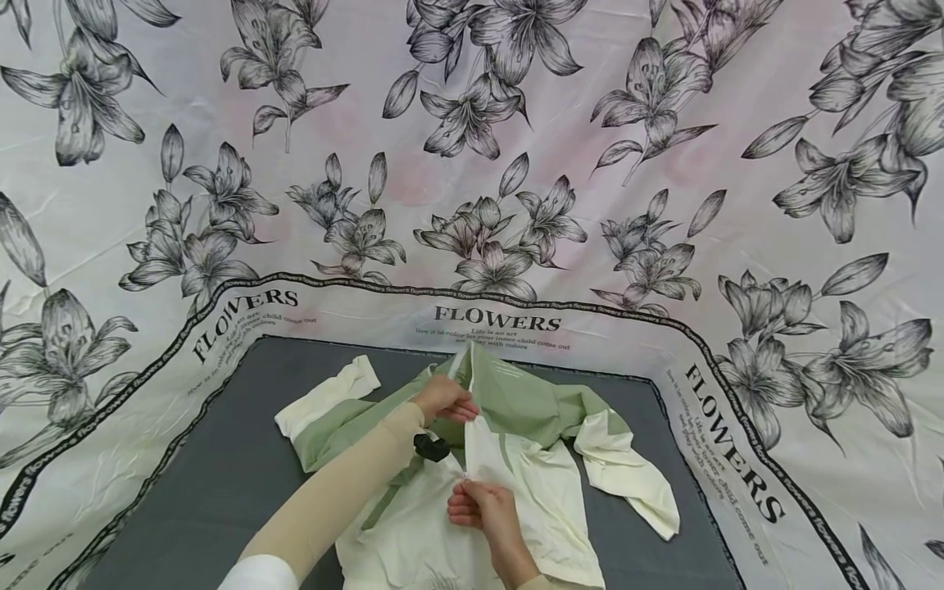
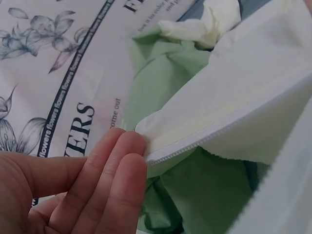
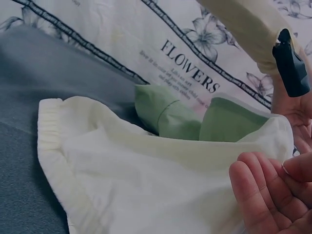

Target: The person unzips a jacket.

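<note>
A green and cream zip jacket (image 1: 546, 492) lies front up, its sleeves spread to both sides. Near the collar, my left hand (image 1: 445, 399) holds one front edge raised. In the left wrist view, that hand's fingertips meet the edge beside the white zipper teeth (image 2: 195, 145), and the thumb tip is hidden behind the fingers. Lower on the front, my right hand (image 1: 492, 518) pinches the zipper line between thumb and forefinger. The right wrist view shows this pinch at the cream fabric (image 3: 161, 180); what lies between the fingertips is mostly hidden.
Under the jacket is a dark grey surface (image 1: 221, 483). A white cloth with printed flowers and lettering (image 1: 497, 319) borders it and rises behind. The cream left sleeve (image 1: 335, 397) is bunched; the right sleeve (image 1: 627, 471) bends toward me. A black device (image 1: 431, 447) sits at my left wrist.
</note>
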Motion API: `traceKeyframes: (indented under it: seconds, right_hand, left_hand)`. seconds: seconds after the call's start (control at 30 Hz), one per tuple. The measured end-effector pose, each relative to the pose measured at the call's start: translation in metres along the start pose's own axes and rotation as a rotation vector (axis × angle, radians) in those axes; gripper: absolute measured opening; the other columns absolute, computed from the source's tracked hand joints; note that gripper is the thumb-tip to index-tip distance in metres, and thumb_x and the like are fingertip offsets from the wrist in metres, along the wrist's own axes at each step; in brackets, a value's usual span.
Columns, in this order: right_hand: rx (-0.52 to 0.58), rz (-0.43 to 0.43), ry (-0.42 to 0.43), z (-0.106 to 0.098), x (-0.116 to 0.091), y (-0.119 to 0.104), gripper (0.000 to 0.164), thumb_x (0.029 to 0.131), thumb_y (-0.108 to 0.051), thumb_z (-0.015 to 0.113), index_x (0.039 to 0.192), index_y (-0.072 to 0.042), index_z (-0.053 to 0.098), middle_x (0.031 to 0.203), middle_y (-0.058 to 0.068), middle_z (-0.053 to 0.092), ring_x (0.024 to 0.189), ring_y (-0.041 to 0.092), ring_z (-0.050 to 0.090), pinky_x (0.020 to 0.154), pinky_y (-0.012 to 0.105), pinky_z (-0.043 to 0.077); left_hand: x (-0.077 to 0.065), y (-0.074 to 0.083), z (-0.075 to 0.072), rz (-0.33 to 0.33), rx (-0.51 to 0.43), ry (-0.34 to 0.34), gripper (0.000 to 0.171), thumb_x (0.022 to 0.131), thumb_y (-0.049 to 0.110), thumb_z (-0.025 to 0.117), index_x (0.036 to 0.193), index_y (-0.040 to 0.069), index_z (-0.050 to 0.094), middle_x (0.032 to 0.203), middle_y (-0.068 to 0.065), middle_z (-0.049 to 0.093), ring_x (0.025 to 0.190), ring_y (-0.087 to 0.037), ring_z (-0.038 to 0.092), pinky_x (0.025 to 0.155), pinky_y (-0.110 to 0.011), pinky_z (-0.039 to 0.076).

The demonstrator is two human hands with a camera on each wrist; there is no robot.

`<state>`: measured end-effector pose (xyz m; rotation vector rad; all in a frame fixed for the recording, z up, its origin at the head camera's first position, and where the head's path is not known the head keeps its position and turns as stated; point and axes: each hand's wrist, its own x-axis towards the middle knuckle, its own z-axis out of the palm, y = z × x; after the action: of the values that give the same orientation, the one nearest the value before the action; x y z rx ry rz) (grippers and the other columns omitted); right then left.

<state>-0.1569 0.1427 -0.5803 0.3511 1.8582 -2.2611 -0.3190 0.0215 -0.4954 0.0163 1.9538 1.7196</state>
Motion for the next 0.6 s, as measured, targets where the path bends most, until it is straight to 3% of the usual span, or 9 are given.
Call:
traceKeyframes:
  seconds: [0.23, 0.6]
  right_hand:
    - [-0.027, 0.028, -0.009, -0.001, -0.006, 0.005, 0.035, 0.1, -0.021, 0.06, 0.103, 0.011, 0.071, 0.076, 0.002, 0.076, 0.065, 0.01, 0.073, 0.065, 0.026, 0.064]
    - [0.011, 0.055, -0.006, -0.003, -0.016, 0.007, 0.032, 0.098, -0.023, 0.064, 0.101, 0.008, 0.072, 0.077, 0.001, 0.076, 0.067, 0.009, 0.073, 0.067, 0.026, 0.064]
  left_hand:
    - [0.009, 0.013, -0.008, -0.008, 0.034, 0.024, 0.031, 0.102, 0.006, 0.056, 0.12, -0.017, 0.065, 0.093, -0.02, 0.078, 0.061, -0.01, 0.073, 0.069, -0.028, 0.065]
    - [0.025, 0.025, -0.011, -0.061, 0.021, 0.066, 0.026, 0.101, 0.007, 0.057, 0.114, -0.012, 0.069, 0.09, -0.015, 0.079, 0.062, -0.011, 0.073, 0.07, -0.028, 0.065]
